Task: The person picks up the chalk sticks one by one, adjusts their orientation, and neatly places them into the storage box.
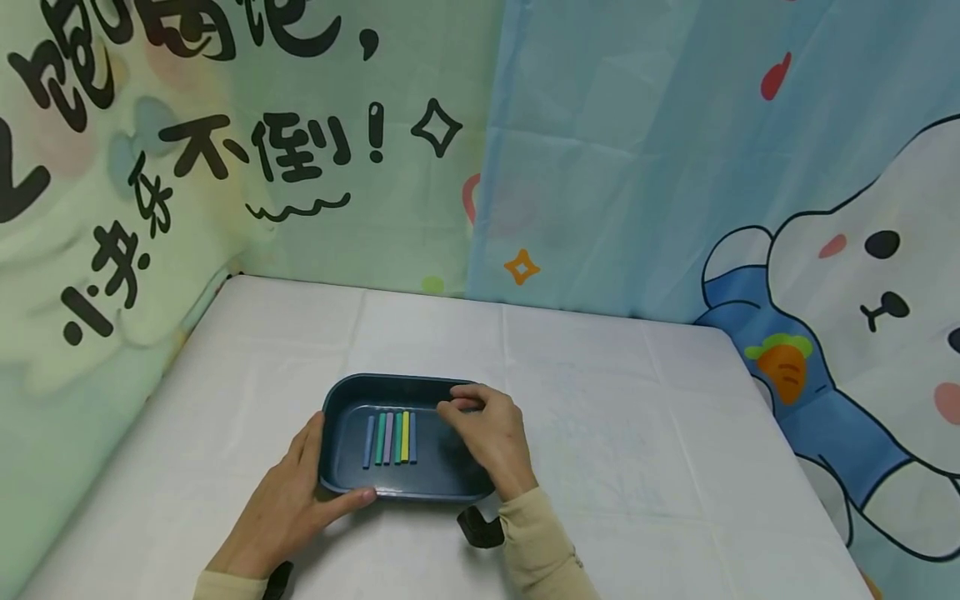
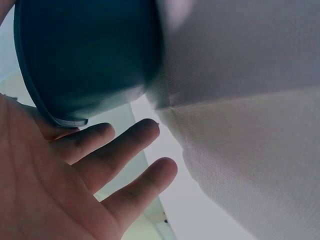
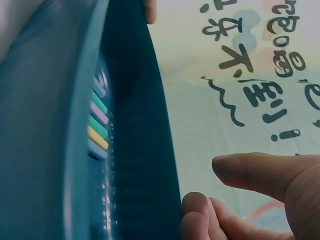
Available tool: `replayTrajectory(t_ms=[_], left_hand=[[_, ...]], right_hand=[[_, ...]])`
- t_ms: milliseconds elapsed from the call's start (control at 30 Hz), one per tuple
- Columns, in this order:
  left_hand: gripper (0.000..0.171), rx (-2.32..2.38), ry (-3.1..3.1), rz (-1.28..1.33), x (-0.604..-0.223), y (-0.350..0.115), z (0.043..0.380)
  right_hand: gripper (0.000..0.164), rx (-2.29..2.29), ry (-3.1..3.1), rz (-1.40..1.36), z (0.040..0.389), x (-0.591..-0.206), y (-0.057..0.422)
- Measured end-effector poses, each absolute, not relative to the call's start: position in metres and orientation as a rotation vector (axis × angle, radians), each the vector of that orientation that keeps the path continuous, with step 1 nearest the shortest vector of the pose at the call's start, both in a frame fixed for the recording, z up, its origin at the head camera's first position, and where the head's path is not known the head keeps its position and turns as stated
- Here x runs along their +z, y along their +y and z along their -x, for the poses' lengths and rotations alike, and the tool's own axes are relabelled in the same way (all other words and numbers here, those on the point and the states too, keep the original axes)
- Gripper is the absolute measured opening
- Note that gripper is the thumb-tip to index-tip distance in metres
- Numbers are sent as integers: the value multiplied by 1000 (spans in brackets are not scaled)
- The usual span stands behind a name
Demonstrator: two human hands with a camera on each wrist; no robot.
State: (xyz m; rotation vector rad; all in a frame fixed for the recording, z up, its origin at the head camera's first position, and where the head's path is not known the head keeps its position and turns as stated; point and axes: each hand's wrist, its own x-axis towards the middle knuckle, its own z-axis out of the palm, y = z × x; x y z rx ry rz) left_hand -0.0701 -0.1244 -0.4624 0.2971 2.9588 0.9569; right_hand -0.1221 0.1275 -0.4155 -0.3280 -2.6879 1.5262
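Note:
A dark blue rectangular tray point(image 1: 446, 477) stands on the white table. On its floor lies a side-by-side row of several thin coloured sticks point(image 1: 387, 439), chalk-like, in blue, green, purple and yellow point(image 1: 406, 437). My left hand point(image 1: 285, 508) steadies the tray's near left corner, thumb along the front rim and forefinger against the left side. In the left wrist view the other fingers point(image 2: 132, 192) are straight and spread. Over the tray's right part hovers my right hand point(image 1: 491, 437). Its thumb and fingers stand apart in the right wrist view, with nothing visible between them.
The white-covered table point(image 1: 637, 433) extends around the tray. Behind it hangs a printed cloth point(image 1: 600, 150) with large black lettering on the left and a cartoon animal point(image 1: 840, 275) on the right. Dark straps point(image 1: 480, 529) show at both wrists.

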Motion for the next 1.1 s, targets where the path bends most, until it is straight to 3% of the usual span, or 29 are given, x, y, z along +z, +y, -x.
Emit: replayTrajectory(t_ms=[467,1100], left_hand=[[122,955,2982,-306,-463,-124,70],[124,953,2961,-283,-463,-124,69]], right_hand=[[33,1565,-2653,340,110,-409,158],[36,1531,-2621,558,94,-414,200]])
